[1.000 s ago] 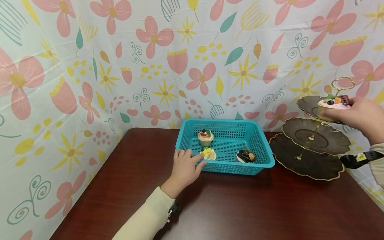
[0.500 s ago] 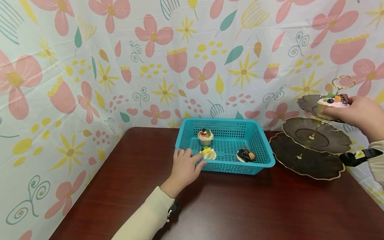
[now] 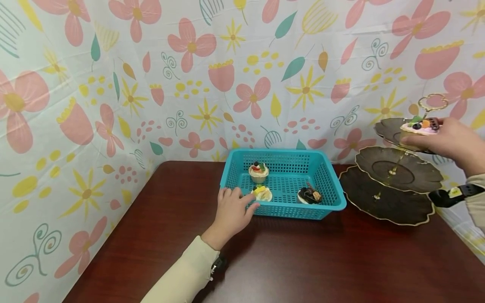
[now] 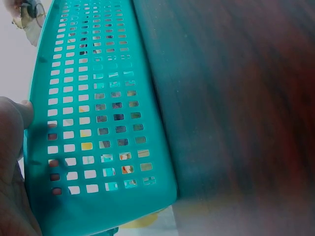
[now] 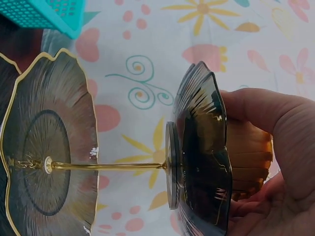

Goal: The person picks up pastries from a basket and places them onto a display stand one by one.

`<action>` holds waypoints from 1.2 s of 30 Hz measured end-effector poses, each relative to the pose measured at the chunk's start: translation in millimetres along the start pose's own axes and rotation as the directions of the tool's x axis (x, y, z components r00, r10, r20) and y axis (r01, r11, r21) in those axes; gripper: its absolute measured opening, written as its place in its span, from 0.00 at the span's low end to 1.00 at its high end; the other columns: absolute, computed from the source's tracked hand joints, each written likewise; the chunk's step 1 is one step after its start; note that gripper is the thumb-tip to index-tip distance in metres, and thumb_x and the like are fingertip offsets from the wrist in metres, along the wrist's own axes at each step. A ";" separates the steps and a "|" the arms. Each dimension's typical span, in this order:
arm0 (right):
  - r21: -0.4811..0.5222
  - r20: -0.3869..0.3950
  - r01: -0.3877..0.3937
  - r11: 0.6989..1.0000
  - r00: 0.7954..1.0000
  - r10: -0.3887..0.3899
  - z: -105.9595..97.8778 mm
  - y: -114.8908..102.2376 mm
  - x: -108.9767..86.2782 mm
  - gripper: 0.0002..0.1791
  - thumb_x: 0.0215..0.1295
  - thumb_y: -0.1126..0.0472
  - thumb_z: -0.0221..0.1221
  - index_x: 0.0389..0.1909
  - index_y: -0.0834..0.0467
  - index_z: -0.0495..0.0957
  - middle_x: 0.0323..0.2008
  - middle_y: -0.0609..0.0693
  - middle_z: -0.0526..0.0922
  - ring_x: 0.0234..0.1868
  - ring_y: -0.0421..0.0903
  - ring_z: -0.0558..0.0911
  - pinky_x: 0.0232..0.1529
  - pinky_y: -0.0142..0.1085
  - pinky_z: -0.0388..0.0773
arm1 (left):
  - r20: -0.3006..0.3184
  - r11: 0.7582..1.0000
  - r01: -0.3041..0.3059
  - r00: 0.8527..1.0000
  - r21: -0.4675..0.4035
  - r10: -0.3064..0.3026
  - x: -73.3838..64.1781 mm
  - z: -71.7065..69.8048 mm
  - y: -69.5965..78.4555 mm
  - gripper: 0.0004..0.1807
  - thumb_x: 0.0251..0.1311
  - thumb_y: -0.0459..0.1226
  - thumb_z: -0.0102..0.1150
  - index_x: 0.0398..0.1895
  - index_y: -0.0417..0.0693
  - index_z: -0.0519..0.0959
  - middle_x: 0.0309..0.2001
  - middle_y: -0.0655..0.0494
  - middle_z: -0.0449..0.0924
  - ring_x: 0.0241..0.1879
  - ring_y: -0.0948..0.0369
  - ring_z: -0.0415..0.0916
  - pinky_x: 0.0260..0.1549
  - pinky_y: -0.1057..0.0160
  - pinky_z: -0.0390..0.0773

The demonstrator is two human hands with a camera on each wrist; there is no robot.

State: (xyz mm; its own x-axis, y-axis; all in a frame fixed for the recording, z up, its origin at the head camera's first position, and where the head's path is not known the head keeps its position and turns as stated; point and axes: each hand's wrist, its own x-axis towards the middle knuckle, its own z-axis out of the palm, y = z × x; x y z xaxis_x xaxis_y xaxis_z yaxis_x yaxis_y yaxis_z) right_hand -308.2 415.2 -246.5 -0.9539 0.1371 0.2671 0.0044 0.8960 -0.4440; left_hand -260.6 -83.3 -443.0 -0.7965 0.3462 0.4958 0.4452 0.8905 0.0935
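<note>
My right hand (image 3: 460, 141) holds a cupcake (image 3: 418, 127) with pink cream, a blueberry, an orange piece and chocolate, over the top plate (image 3: 388, 128) of a three-tier stand. In the right wrist view its ribbed golden cup (image 5: 250, 160) is right at the dark glass plate (image 5: 204, 142), thumb on one side, fingers on the other. My left hand (image 3: 232, 212) grips the near left rim of the turquoise basket (image 3: 299, 212); skin shows through its holes in the left wrist view. Inside are a yellow-topped cupcake (image 3: 263, 194), a strawberry cupcake (image 3: 258, 172) and a chocolate-topped cupcake (image 3: 308, 195).
The stand's middle plate (image 3: 409, 172) and bottom plate (image 3: 401, 208) have wavy gold edges, and a gold loop handle (image 3: 433, 102) tops it. Basket and stand are on a dark red-brown table (image 3: 303, 261). Behind hangs a flower-patterned cloth (image 3: 242, 84).
My right hand and the cupcake have shifted very slightly left over the top plate. The left hand stays at the basket's rim.
</note>
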 end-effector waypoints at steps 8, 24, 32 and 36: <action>0.027 -0.002 -0.007 1.000 1.000 0.007 -0.7 -0.8 2.1 0.54 0.60 0.36 0.65 0.58 0.83 0.58 0.43 0.78 0.69 0.32 0.64 0.73 0.22 0.42 0.70 | -0.005 1.000 0.000 1.000 -0.002 0.000 0.4 0.3 1.1 0.17 0.71 0.56 0.54 0.52 0.63 0.84 0.37 0.55 0.71 0.42 0.55 0.68 0.60 0.40 0.62; -0.020 -0.190 -0.093 0.995 0.978 0.087 -2.4 -45.4 -29.3 0.69 0.60 0.35 0.59 0.76 0.70 0.22 0.61 0.92 0.53 0.61 0.84 0.59 0.61 0.70 0.58 | -0.016 1.000 -0.008 1.000 0.004 0.008 -1.5 1.3 1.5 0.17 0.72 0.55 0.53 0.53 0.63 0.84 0.36 0.56 0.70 0.40 0.56 0.67 0.59 0.42 0.62; 0.051 -0.382 0.114 0.992 0.920 -0.086 29.4 -76.2 -56.7 0.60 0.60 0.46 0.65 0.78 0.65 0.36 0.70 0.77 0.48 0.71 0.74 0.50 0.71 0.63 0.47 | -0.023 1.000 -0.015 1.000 0.007 0.015 -2.2 0.8 0.6 0.16 0.72 0.55 0.54 0.52 0.63 0.84 0.36 0.55 0.71 0.40 0.56 0.68 0.58 0.42 0.63; 0.110 -0.348 0.174 0.979 0.929 -0.126 49.9 -87.7 -62.6 0.60 0.61 0.48 0.67 0.79 0.63 0.37 0.72 0.74 0.50 0.71 0.73 0.53 0.69 0.65 0.52 | -0.025 1.000 -0.017 1.000 -0.010 0.016 -0.8 -0.5 1.3 0.16 0.72 0.55 0.54 0.51 0.62 0.84 0.36 0.55 0.71 0.41 0.55 0.68 0.58 0.41 0.63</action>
State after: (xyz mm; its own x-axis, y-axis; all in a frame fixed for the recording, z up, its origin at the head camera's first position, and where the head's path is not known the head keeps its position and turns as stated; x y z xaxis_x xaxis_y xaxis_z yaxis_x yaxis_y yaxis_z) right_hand -263.9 307.0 -266.9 -0.7823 0.1614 0.6017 -0.1944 0.8543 -0.4820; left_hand -259.2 -82.5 -442.8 -0.7785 0.3532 0.5188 0.4624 0.8817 0.0936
